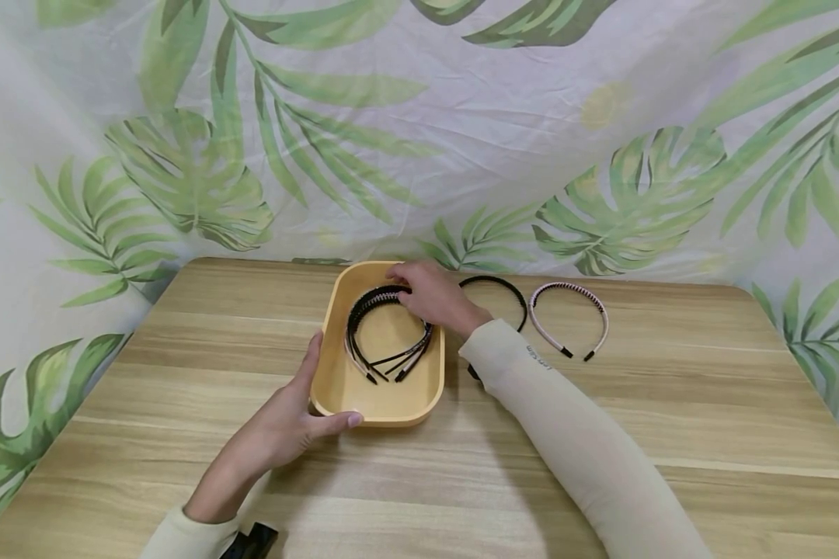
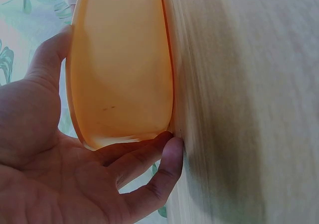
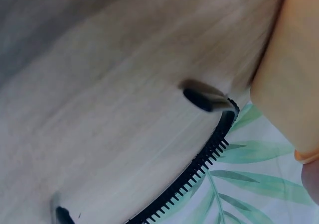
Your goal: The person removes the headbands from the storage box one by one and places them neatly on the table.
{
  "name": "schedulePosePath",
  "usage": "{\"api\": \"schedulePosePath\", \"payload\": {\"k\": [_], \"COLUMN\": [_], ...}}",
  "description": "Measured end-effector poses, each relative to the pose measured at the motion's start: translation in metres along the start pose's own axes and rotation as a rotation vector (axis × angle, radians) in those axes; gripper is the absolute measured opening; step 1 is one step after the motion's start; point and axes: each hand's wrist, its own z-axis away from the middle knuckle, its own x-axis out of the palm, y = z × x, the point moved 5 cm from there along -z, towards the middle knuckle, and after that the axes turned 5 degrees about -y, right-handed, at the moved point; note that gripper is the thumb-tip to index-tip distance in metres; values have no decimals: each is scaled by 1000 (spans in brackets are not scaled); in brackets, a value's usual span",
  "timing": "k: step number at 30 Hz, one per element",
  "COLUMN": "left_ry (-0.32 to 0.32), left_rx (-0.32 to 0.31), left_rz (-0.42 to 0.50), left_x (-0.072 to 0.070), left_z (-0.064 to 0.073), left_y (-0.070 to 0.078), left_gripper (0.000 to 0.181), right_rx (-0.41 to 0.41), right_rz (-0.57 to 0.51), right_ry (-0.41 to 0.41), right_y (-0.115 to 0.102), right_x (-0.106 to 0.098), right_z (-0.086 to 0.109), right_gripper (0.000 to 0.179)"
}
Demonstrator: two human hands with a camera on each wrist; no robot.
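A yellow rectangular box with rounded corners stands on the table. My left hand grips its near left corner, thumb along the front rim and fingers against the left side; the left wrist view shows the fingertips low by the tabletop. Several headbands, mostly black, lie overlapping in the box. My right hand reaches over the far right rim, pinching the arch of a headband between thumb and fingers. The right wrist view shows only a bit of that hand, beside the box wall.
Right of the box lies a black toothed headband, partly hidden by my right wrist. A pink headband with black tips lies farther right. The wooden table ends at a leaf-print cloth behind it.
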Motion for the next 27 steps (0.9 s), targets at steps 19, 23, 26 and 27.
{"api": "schedulePosePath", "payload": {"k": [19,23,26,27], "left_ry": [8,7,7,6], "left_rx": [7,3,-1,-3], "left_rz": [-4,-5,-4,-3], "left_x": [0,0,0,0], "left_z": [0,-1,-1,-1], "left_y": [0,0,0,-1], "left_gripper": [133,133,133,133], "right_rx": [17,22,22,21], "right_rz": [69,64,58,55], "right_ry": [-26,-30,-35,-35], "right_y": [1,2,2,2], "right_x": [5,5,5,5], "right_z": [-1,-1,-1,-1], "right_gripper": [37,38,39,39]}}
